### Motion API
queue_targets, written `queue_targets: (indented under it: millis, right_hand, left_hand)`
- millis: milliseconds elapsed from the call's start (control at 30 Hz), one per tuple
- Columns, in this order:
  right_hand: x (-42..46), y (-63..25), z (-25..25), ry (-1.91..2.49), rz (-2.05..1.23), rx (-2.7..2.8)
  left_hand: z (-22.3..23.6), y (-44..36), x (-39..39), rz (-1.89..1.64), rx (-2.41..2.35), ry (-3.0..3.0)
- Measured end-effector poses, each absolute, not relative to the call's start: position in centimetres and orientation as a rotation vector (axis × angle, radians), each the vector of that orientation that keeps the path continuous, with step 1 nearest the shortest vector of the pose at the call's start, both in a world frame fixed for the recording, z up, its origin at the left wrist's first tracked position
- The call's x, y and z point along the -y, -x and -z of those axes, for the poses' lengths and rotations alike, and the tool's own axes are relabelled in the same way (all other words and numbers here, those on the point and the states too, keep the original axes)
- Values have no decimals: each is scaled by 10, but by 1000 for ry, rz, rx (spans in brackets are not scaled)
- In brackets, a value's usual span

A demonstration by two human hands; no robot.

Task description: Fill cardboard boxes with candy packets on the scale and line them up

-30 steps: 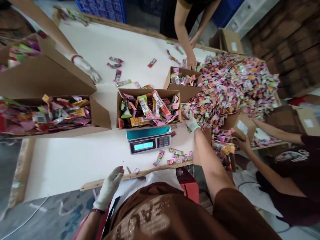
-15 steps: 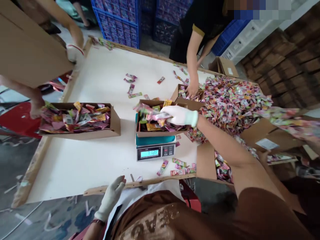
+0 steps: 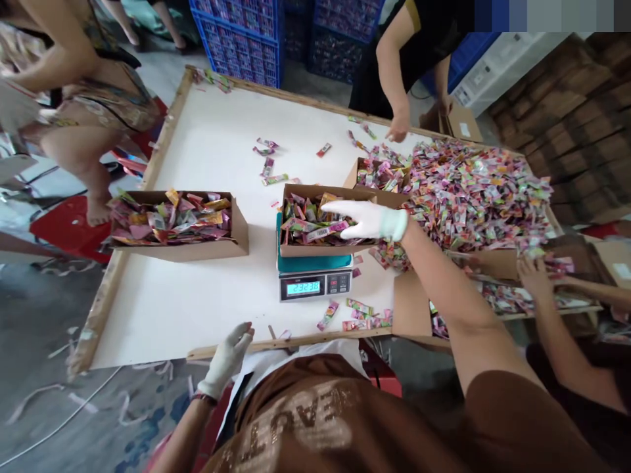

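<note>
My right hand (image 3: 367, 220), in a white glove, is over a cardboard box (image 3: 320, 251) of small colourful packets (image 3: 315, 230). Its fingers are stretched out and apart, with nothing held in them. The box rests on the teal platform of a digital scale (image 3: 315, 284), whose blue display is lit. At the table's near edge my left hand (image 3: 227, 360), gloved too, hovers with loosely bent fingers apart and holds nothing. A few loose packets (image 3: 359, 307) lie right of the scale.
Left on the white table (image 3: 172, 309) stands another packet-filled box (image 3: 197, 251). A large packet heap (image 3: 478, 194) covers the right side, beside a smaller box (image 3: 382, 174). Co-workers stand or sit around the table. Blue crates (image 3: 239, 43) are stacked behind it.
My right hand has let go of the packets it held over the box. The scale's reading has changed. A co-worker's hand has lifted from the small box; the cardboard held at left is gone from view.
</note>
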State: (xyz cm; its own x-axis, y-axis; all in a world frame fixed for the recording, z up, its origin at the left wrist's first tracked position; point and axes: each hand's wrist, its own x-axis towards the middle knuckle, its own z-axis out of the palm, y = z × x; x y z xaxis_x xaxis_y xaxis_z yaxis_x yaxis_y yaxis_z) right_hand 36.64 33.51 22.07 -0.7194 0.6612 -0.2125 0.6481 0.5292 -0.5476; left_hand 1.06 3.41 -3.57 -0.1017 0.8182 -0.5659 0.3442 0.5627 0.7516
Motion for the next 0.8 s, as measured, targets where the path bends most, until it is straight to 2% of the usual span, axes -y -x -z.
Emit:
queue_targets:
  millis: [133, 267, 333, 467, 600, 700, 800]
  right_hand:
    - [-278, -427, -212, 1490, -819, 2158]
    - [-192, -446, -144, 1943, -882, 2139]
    - [-153, -432, -101, 2024, -968, 2201]
    - [-102, -388, -23, 2081, -1137, 2343]
    - [-78, -360, 32, 2166, -1236, 2483]
    - [-70, -364, 49, 2222, -1208, 2535]
    - [-69, -392, 47, 2349, -1079, 2492]
  left_hand:
    - [30, -5, -52, -584, -1667, -963]
    - [25, 6, -73, -608, -1679, -1014]
    - [10, 13, -95, -640, -1713, -1061]
    - [-58, 14, -160, -759, -1770, -1453]
    - [-143, -16, -218, -976, -1733, -1726]
    - [-185, -45, -242, -966, -1680, -1839]
    - [-207, -67, -254, -888, -1648, -1941]
